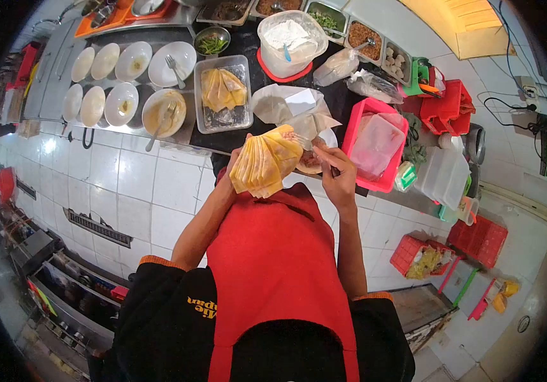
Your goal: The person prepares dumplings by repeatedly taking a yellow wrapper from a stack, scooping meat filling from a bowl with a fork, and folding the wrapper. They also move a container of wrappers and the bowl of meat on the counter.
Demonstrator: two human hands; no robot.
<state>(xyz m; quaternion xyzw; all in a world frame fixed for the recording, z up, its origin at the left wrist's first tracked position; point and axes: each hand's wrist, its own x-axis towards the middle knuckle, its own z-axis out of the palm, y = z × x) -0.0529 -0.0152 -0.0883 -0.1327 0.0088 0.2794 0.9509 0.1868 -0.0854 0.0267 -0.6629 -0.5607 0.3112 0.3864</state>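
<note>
My left hand is closed under a fanned-out stack of yellow dumpling wrappers, held up in front of the red apron. Most of its fingers are hidden beneath the sheets. Between the fingers of my right hand is a fork, its tines at the right edge of the wrappers. Something pinkish, like filling, shows by the tines, too small to make out well. Just behind and below the fork, a plate with pinkish-brown minced filling is partly covered by my hand.
A clear tray holds more wrappers. Crumpled paper, a tub of white powder and a pink basket stand nearby. White bowls, some with forks, line the left counter. Ingredient pans sit at the back.
</note>
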